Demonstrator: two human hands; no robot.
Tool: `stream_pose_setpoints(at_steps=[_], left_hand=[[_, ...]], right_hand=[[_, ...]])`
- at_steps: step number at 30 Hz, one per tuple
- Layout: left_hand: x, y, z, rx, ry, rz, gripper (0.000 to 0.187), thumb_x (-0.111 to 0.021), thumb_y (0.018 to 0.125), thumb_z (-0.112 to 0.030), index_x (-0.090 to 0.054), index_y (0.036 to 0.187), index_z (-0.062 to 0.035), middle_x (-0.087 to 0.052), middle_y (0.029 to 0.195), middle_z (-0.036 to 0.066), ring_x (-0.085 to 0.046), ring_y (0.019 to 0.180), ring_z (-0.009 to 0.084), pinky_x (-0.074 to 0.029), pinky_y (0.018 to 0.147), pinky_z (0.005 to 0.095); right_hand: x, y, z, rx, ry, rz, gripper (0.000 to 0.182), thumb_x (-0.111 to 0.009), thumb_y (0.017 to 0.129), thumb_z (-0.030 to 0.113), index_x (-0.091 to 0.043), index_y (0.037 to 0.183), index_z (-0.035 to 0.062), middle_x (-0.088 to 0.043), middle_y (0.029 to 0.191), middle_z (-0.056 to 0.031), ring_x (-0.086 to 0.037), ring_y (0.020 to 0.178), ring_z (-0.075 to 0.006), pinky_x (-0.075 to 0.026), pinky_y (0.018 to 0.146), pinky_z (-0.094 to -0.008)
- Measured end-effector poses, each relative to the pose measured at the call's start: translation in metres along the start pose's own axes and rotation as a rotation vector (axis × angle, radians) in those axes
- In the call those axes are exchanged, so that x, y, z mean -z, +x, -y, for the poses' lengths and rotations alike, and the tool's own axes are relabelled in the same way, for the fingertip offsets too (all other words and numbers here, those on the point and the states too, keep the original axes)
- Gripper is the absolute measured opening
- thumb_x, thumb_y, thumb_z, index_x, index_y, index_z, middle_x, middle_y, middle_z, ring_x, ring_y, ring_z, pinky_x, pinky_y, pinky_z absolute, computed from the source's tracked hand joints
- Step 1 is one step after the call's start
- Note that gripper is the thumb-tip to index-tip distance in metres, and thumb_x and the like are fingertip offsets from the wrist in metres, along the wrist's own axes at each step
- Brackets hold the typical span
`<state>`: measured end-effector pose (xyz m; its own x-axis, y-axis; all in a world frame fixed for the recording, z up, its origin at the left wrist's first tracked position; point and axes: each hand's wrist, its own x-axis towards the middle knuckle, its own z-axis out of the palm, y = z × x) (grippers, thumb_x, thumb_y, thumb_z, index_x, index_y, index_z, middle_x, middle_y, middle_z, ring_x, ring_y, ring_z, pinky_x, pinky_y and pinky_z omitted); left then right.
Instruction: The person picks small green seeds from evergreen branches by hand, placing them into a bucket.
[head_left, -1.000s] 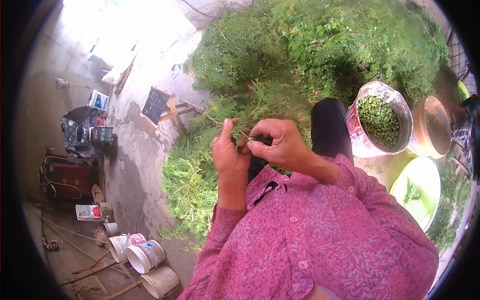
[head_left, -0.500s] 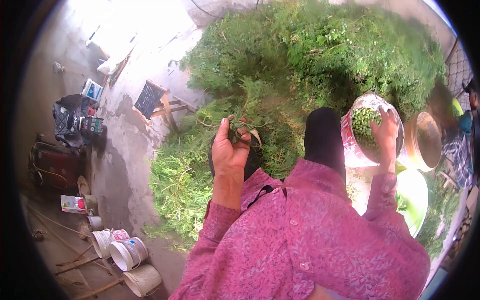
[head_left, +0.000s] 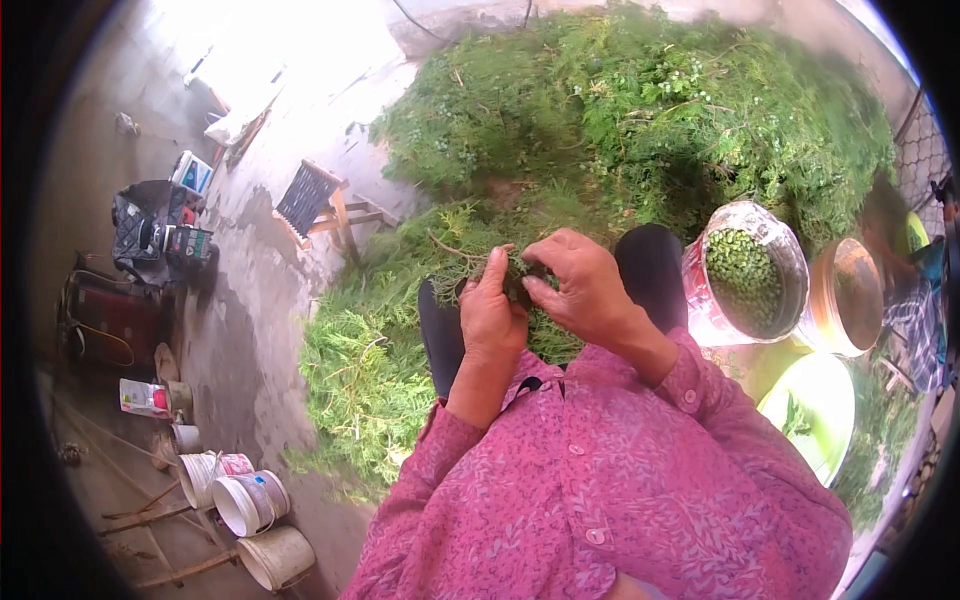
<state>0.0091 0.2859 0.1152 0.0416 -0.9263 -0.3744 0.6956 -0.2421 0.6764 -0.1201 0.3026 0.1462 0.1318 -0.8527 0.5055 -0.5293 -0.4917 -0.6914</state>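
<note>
My left hand (head_left: 492, 312) holds a green leafy sprig (head_left: 520, 272) over my lap, fingers wrapped around its stem. My right hand (head_left: 582, 285) pinches the same sprig from the right, fingertips touching the left hand. A bucket (head_left: 745, 275) full of small green berries stands to the right of my dark-trousered knee (head_left: 652, 268). A big heap of cut green branches (head_left: 650, 110) lies in front of me and spills down to the left.
Right of the bucket stand a brownish tub (head_left: 848, 295) and a pale green basin (head_left: 820, 410). A small wooden stool (head_left: 318, 205) sits on the concrete floor at left. Several white pails (head_left: 245, 505) are at lower left, bags and boxes (head_left: 150, 240) further left.
My right hand was at the sprig, reached out to the berry bucket, and has come back to the sprig held by my left hand.
</note>
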Motion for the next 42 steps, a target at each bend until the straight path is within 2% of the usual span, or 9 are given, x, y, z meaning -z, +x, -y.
stream_pose_setpoints(at_steps=[14,17,19,23,27,30,32,33,42], left_hand=[[0.009,-0.005,0.0,0.048,0.11,0.043,0.009,-0.06,0.084,-0.014,-0.057,0.087,-0.0065,-0.061,0.079,0.004,-0.06,0.068,0.0152,-0.05,0.054,0.0285],[0.015,0.005,0.001,0.017,0.14,0.006,0.012,-0.06,0.084,-0.016,-0.054,0.089,-0.0066,-0.06,0.078,0.004,-0.059,0.065,0.0154,-0.051,0.051,0.0288],[0.012,0.007,-0.003,-0.004,0.136,-0.03,0.013,-0.058,0.085,-0.016,-0.053,0.091,-0.0056,-0.061,0.08,0.006,-0.06,0.065,0.0169,-0.052,0.053,0.0293],[0.015,0.012,-0.01,0.145,-0.073,0.033,0.017,-0.054,0.088,-0.018,-0.051,0.095,-0.0023,-0.061,0.085,0.011,-0.061,0.072,0.0217,-0.053,0.061,0.0334],[0.013,0.017,-0.002,0.207,-0.198,0.097,0.02,-0.054,0.088,-0.019,-0.051,0.097,-0.0019,-0.061,0.087,0.012,-0.061,0.078,0.0243,-0.052,0.068,0.0383],[0.007,0.013,-0.001,0.153,-0.146,0.024,0.02,-0.054,0.088,-0.02,-0.053,0.097,-0.0022,-0.06,0.089,0.012,-0.06,0.08,0.0245,-0.052,0.071,0.0386],[0.01,0.014,0.002,0.158,-0.162,0.049,0.019,-0.054,0.088,-0.019,-0.054,0.097,-0.0021,-0.059,0.091,0.011,-0.059,0.082,0.0239,-0.051,0.072,0.0368],[0.01,0.013,0.002,0.155,-0.168,0.062,0.019,-0.053,0.089,-0.019,-0.054,0.097,-0.0018,-0.058,0.091,0.01,-0.058,0.083,0.0235,-0.051,0.073,0.0364],[0.015,0.011,0.002,0.168,-0.106,0.073,0.025,-0.053,0.089,-0.019,-0.051,0.093,0.0061,-0.058,0.087,0.015,-0.06,0.078,0.0244,-0.051,0.071,0.0356]], right_hand=[[-0.007,0.0,-0.005,0.017,-0.106,-0.02,0.013,-0.062,0.067,0.012,-0.059,0.077,0.0035,-0.052,0.067,-0.0131,-0.054,0.067,-0.0325,-0.043,0.06,-0.0406],[0.001,0.001,-0.001,-0.044,-0.032,-0.013,0.012,-0.061,0.071,0.013,-0.059,0.077,0.0024,-0.052,0.062,-0.0084,-0.055,0.063,-0.0247,-0.043,0.054,-0.0353],[0.018,0.001,0.004,-0.358,0.547,0.265,0.013,-0.058,0.075,0.012,-0.06,0.084,0.0023,-0.053,0.062,-0.0019,-0.054,0.06,-0.0135,-0.042,0.049,-0.0275],[0.033,-0.004,0.007,-0.647,1.359,0.322,0.021,-0.06,0.078,0.01,-0.056,0.098,0.0041,-0.056,0.072,-0.0004,-0.052,0.061,-0.0071,-0.041,0.048,-0.0221],[0.007,-0.014,-0.007,-0.738,1.263,0.317,0.016,-0.06,0.08,0.011,-0.057,0.093,0.0031,-0.055,0.077,0.0007,-0.052,0.063,-0.0066,-0.042,0.051,-0.0231],[-0.018,-0.014,-0.012,-0.411,0.787,0.2,0.024,-0.064,0.073,0.002,-0.056,0.096,0.0024,-0.059,0.076,-0.0043,-0.057,0.069,-0.0129,-0.044,0.056,-0.0236],[-0.023,-0.01,-0.01,0.038,0.149,0.04,0.021,-0.065,0.07,0.003,-0.058,0.09,0.0032,-0.059,0.076,-0.0086,-0.057,0.069,-0.0212,-0.045,0.061,-0.0287],[-0.025,-0.01,-0.009,0.007,0.198,0.044,0.018,-0.064,0.069,0.003,-0.059,0.086,0.0038,-0.057,0.077,-0.0125,-0.055,0.071,-0.0272,-0.045,0.062,-0.0332],[-0.026,-0.012,-0.004,0.034,0.388,0.095,0.008,-0.061,0.077,0.005,-0.057,0.083,0.0018,-0.056,0.07,-0.0085,-0.055,0.067,-0.0221,-0.044,0.06,-0.0306]])
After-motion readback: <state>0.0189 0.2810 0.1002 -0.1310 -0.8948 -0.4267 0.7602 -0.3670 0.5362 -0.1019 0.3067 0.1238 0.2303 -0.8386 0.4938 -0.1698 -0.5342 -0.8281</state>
